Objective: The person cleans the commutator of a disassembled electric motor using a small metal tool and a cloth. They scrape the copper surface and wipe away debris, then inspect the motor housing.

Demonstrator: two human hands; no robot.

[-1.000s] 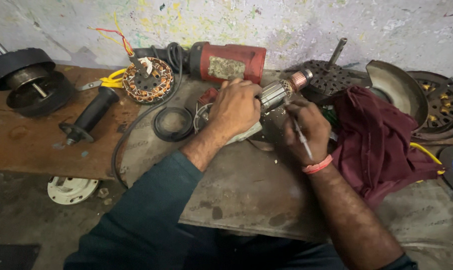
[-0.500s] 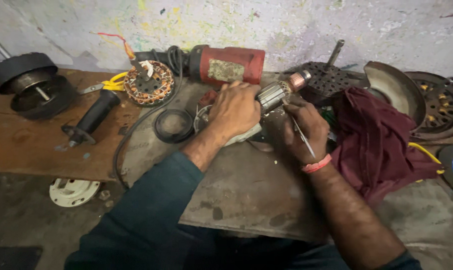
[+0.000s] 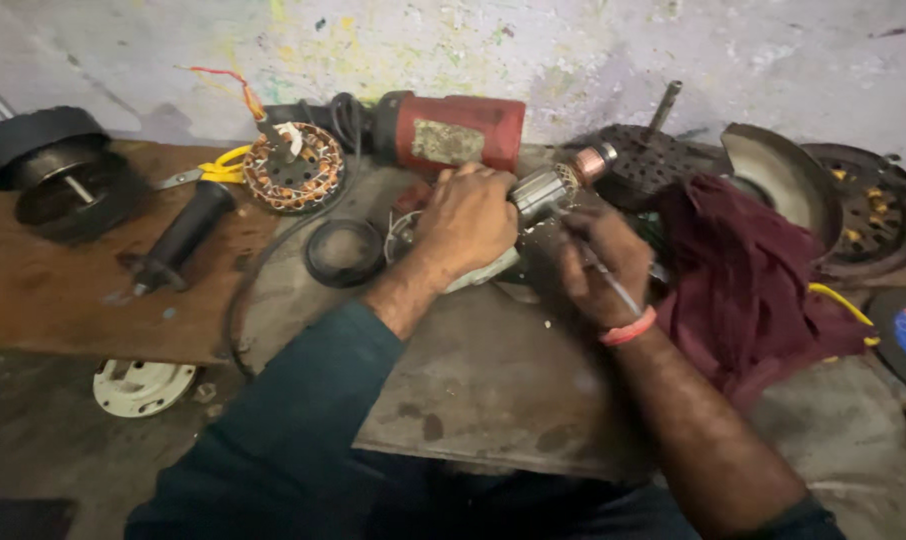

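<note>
While the left hand (image 3: 473, 225) grips the armature (image 3: 548, 190) (copper end up), the right hand (image 3: 598, 265) pinches a thin tool (image 3: 613, 283) beside it on the bench (image 3: 473, 380).

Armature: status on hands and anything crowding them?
Left hand clamped over the armature. Right hand holds a thin tool at it. Maroon rag close right, red power tool behind.

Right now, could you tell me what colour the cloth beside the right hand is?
Dark maroon cloth, head view.
</note>
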